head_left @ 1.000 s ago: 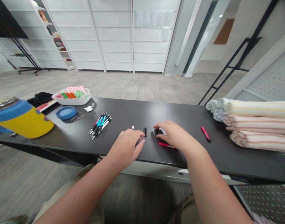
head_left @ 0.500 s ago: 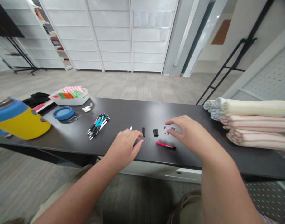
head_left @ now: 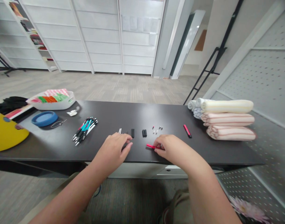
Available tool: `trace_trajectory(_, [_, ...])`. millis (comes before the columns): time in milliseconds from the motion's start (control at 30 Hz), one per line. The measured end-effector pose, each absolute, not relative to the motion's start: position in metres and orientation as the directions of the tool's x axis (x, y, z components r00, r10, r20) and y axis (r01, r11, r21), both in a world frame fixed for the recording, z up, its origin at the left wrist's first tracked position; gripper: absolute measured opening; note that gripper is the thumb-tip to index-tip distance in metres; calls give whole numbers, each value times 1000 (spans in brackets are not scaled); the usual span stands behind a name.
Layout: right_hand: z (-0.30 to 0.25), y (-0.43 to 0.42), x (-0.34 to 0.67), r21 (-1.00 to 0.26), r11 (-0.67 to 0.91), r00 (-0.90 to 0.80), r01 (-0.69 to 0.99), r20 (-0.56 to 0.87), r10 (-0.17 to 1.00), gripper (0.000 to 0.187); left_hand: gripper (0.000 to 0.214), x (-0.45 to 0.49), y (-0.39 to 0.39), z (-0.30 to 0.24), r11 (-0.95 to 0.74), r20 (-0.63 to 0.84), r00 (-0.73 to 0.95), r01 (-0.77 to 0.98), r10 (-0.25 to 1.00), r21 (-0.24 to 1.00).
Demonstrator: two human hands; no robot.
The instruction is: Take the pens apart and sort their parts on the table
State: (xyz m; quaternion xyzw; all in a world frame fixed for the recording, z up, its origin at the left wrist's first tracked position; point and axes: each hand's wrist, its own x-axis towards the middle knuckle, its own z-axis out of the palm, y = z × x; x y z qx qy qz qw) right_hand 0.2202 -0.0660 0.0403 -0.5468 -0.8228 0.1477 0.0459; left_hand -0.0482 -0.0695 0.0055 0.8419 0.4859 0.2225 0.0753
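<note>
My right hand (head_left: 167, 146) has its thumb and fingers closed around a red pen (head_left: 150, 146) near the table's front edge; the pen's right end is hidden by the fingers. My left hand (head_left: 114, 149) rests low over the table with thumb and forefinger apart, holding nothing. Just beyond its fingertips lie a pair of black cylindrical pieces (head_left: 132, 133) and thin white sticks (head_left: 120, 131). Between the hands sits another pair of short black pieces (head_left: 144, 133). Several tiny silver, clear and red parts (head_left: 157, 132) are scattered beyond my right hand. A second red pen (head_left: 186, 130) with a black end lies to the right.
A heap of pens (head_left: 85, 130) lies on the left of the dark table (head_left: 133, 112). Further left are a blue ring-shaped lid (head_left: 44, 119), a crumpled white thing (head_left: 72, 113), a white basket (head_left: 51, 105) and a yellow container (head_left: 9, 133). Rolled towels (head_left: 228, 119) are stacked at right.
My right hand has come down from above the tiny parts and closed on the red pen. The second red pen now shows at right. The view has turned right; my left hand stays nearly in place.
</note>
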Motion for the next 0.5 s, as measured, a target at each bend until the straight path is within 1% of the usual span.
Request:
trace_trajectory(67, [43,-67,237,-329,306,-329,893,-14,944,15,16,-49,-69,5,-515,298,429,785,853,343])
trace_trajectory(133, [46,-66,262,-334,187,-178,924,57,982,14,17,-50,-69,6,-513,295,428,788,854,341])
trace_trajectory(167, [47,-64,276,-314,117,-89,942,103,991,14,17,-51,-69,6,-513,295,429,789,854,339])
trace_trajectory(233, [47,-61,305,-280,-62,112,958,166,980,15,18,-52,-69,6,-515,299,430,789,852,335])
trace_trajectory(300, [43,-57,332,-296,-192,259,936,208,943,19,18,-54,-70,6,-521,308,431,787,848,331])
trace_trajectory(400, [30,-52,362,-308,-290,371,906,247,895,25,19,-55,-70,6,-522,314,431,789,846,323])
trace_trajectory(500, [13,-47,377,-300,-331,402,894,217,890,25,20,-57,-69,5,-518,314,428,795,847,314])
